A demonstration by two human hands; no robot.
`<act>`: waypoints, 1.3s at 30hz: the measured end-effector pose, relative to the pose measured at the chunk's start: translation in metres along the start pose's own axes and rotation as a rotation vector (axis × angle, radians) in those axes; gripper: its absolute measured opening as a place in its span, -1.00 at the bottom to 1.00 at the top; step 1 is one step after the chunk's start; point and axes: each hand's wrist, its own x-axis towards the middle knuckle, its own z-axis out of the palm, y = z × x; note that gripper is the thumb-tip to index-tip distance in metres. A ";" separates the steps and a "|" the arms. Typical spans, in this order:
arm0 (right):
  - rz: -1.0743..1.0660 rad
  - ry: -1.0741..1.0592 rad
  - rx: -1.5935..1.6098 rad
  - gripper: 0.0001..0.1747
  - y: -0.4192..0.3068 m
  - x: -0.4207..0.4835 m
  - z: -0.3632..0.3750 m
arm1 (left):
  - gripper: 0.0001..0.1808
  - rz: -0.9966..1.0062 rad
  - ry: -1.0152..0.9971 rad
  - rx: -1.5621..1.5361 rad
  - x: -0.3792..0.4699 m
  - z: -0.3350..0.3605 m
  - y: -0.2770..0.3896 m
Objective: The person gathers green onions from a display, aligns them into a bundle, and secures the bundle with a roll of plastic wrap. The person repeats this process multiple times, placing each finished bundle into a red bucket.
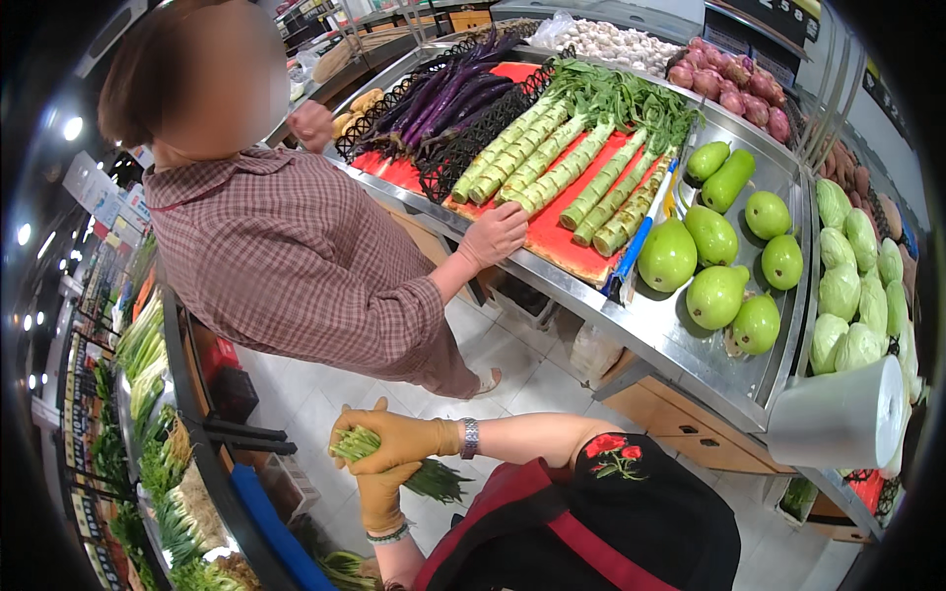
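Both my hands wear tan gloves and meet around a bundle of green leafy vegetables (357, 443) in the lower middle of the view. My right hand (392, 436), with a metal watch at its wrist, wraps over the bundle near its cut stem ends. My left hand (383, 491), with a beaded bracelet at its wrist, closes round it from below. The dark green leaves (437, 482) stick out to the right, past my left hand. How the fingers of my left hand lie is partly hidden.
Another person (295, 258) stands ahead, a hand at the stem lettuce (565, 166) on a metal counter (576, 299). It also holds eggplants (443, 103) and round green gourds (667, 255). A plastic bag roll (835, 414) is at right, a vegetable shelf with a blue edge (281, 528) at left.
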 end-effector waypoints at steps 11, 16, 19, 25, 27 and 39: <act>-0.079 1.080 -0.848 -0.73 -0.130 0.018 -0.308 | -0.51 -0.404 0.254 0.412 -0.018 -0.010 -0.018; 0.523 0.886 -1.756 -0.66 -0.109 0.024 -0.419 | -0.56 -0.432 0.390 0.414 -0.034 -0.021 -0.026; 0.547 0.829 -1.997 -0.72 -0.086 0.031 -0.441 | -0.56 -0.377 0.402 0.404 -0.043 -0.027 -0.032; 0.515 0.997 -1.749 -0.80 -0.106 0.010 -0.491 | -0.66 -0.245 0.349 0.790 -0.040 -0.046 -0.031; 0.673 1.224 -1.970 -0.78 -0.125 0.006 -0.479 | -0.68 -0.329 0.349 1.036 -0.038 -0.054 -0.024; -0.059 -0.545 -0.584 -0.47 -0.022 0.104 -0.024 | -0.61 -0.440 0.362 -0.066 -0.058 -0.115 0.032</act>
